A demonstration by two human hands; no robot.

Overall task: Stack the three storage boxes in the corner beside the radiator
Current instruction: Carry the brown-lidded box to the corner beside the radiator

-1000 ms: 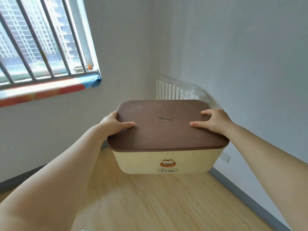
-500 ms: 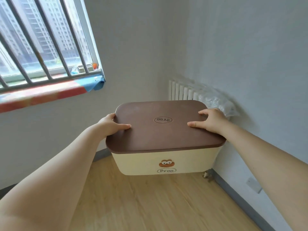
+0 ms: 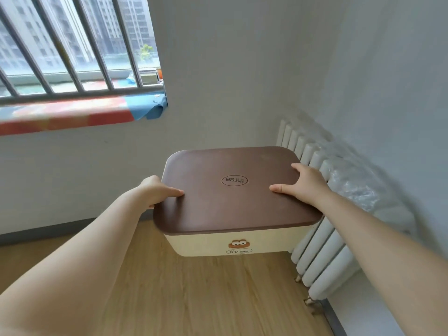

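A cream storage box with a brown lid marked "three" is held in the air above the wooden floor, close to the room's corner. My left hand grips its left edge, thumb lying on the lid. My right hand grips the right edge, thumb and fingers spread on the lid. The box's right side is next to the white radiator. Only this one box is in view.
The radiator runs along the right wall with clear plastic wrap on top. A barred window with a colourful sill is on the left wall. Grey skirting borders the wooden floor.
I have carried the box forward and to the right toward the corner. The radiator now appears larger and beside the box. Both hands keep the same grip.
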